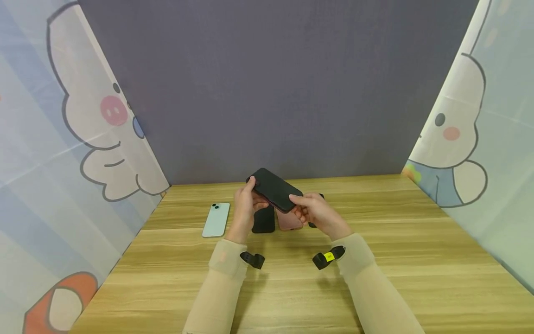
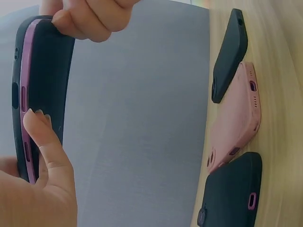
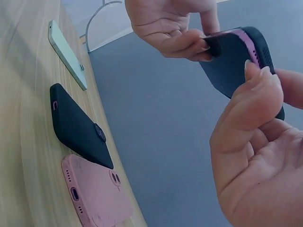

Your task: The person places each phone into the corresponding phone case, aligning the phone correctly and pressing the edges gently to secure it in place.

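Above the table both hands hold a phone (image 2: 31, 56) with a purple edge, in a black phone case (image 1: 275, 188). The case's back faces up in the head view, and the phone's dark face points down. My left hand (image 1: 245, 204) grips the end near the camera hole. At the opposite end, my right hand (image 1: 317, 211) pinches with its thumb on the case's back and its fingers underneath. In the wrist views the purple edge shows along the case's rim; whether the phone sits fully inside I cannot tell.
On the wooden table (image 1: 283, 297) lie a pale green phone (image 1: 216, 220), a black-cased phone (image 1: 263, 220), a pink-cased phone (image 3: 97, 189) and a dark phone or case (image 2: 230, 54), partly hidden behind my right hand in the head view. A grey panel (image 1: 275, 83) stands behind.
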The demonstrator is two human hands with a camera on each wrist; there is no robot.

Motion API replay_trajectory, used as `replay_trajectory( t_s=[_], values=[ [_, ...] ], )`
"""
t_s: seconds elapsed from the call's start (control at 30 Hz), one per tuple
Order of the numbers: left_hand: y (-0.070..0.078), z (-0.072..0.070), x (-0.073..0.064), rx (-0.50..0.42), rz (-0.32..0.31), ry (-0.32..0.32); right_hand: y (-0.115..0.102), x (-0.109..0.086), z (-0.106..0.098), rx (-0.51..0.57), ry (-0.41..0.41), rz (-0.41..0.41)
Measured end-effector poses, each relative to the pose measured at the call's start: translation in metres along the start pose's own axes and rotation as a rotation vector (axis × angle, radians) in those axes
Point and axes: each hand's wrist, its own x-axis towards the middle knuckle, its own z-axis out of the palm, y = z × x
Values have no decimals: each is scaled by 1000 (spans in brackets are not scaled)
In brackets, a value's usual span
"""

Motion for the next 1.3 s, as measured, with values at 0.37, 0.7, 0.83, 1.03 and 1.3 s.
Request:
replay_trajectory(
  t_s=[0.37, 0.7, 0.83, 1.03, 1.3],
  values=[
    [-1, 1, -1, -24, 41, 2, -1, -1, 7, 2, 42, 69],
    [-1, 3, -1, -11, 61, -2, -1, -1, 7, -13, 48, 52],
    [0, -1, 1, -20, 44, 37, -2, -3, 4, -16, 36, 54],
    [1, -3, 3, -19, 28, 38, -5, -4, 2, 13, 89, 60],
    [1, -2, 2, -12, 49, 39, -3, -3, 4, -2, 140, 85]
  ],
)
